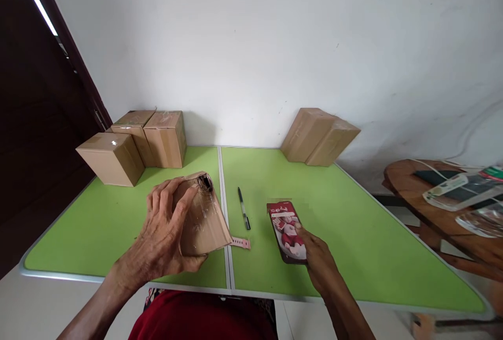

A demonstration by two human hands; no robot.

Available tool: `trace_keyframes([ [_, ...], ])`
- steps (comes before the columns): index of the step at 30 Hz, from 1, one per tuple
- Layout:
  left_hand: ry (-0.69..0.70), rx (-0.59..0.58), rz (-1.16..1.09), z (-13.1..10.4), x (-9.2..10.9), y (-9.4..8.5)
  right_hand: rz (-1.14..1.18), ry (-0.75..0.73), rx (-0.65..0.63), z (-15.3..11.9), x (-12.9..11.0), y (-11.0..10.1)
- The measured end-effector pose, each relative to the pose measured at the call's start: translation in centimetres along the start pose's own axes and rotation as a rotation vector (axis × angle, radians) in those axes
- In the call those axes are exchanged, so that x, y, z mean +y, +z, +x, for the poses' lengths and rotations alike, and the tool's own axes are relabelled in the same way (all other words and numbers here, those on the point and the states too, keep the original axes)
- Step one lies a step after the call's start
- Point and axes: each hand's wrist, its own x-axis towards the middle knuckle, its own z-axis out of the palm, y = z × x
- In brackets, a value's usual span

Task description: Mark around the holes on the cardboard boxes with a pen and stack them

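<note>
My left hand is wrapped round a small, worn cardboard box above the left half of the table. A ragged dark hole shows at the box's far top corner, close to my fingers. In my right hand is a smartphone, its screen lit and facing up, with the thumb at its right edge. Between the two hands lies a black pen with a clear barrel. A pink strap with holes pokes out from beside the box; its other end is hidden.
Several closed cardboard boxes stand at the table's back left. Two more boxes lean together at the back right. The green folding table has a central seam. To the right, a wooden stool carries clear plastic packaging and cables.
</note>
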Motion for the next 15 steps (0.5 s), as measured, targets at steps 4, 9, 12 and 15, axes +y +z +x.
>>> trace_keyframes([
  [4,-0.025,-0.037,-0.036,0.3,0.0,0.0,-0.167,-0.024,0.016,1.8,2.1,-0.3],
  [9,-0.046,-0.104,-0.079,0.8,-0.6,-0.2,-0.485,-0.106,0.057,2.8,3.3,-1.0],
  [12,-0.039,-0.134,-0.108,1.3,-1.0,-0.2,-0.711,-0.177,0.105,2.9,3.2,-1.4],
  [15,-0.047,-0.154,-0.122,1.7,-1.4,-0.2,-0.882,-0.218,0.116,2.8,3.1,-1.5],
])
